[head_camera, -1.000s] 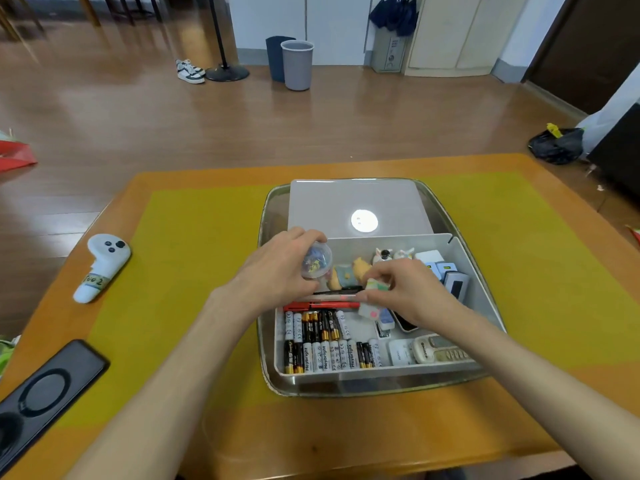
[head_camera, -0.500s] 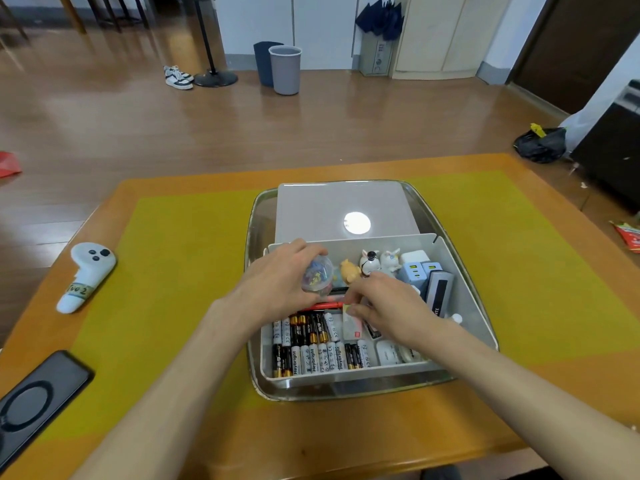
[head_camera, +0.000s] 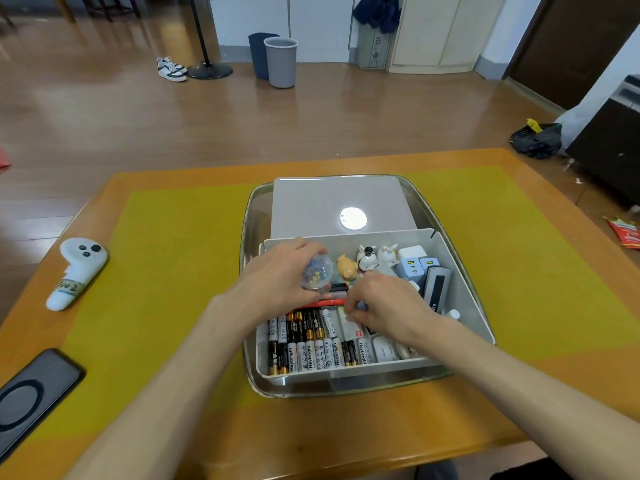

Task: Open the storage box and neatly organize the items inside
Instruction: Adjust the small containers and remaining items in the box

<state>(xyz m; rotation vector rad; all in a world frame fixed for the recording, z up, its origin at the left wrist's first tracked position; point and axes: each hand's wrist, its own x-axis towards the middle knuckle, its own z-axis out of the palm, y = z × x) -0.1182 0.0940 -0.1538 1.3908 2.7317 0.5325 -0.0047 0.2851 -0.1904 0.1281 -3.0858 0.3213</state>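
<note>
Worktop (head_camera: 173, 427): carries the tray and a yellow mat, which keeps my sorting in one spot.
Tray (head_camera: 251, 216): holds the box and its lid, so both stay together.
Lid (head_camera: 311, 202): off and flat behind the box, out of my way.
Box (head_camera: 464, 299): open at the tray's near end, close under my hands.
Batteries (head_camera: 311, 344): lined up along the front left, already tidy I judge.
Left hand (head_camera: 277, 278): curled round a clear capsule (head_camera: 317, 275), lifted to free space beneath.
Right hand (head_camera: 384, 306): fingertips pinching something small mid-box; what, I cannot tell.
Figurines (head_camera: 367, 259): upright at the back wall.
</note>
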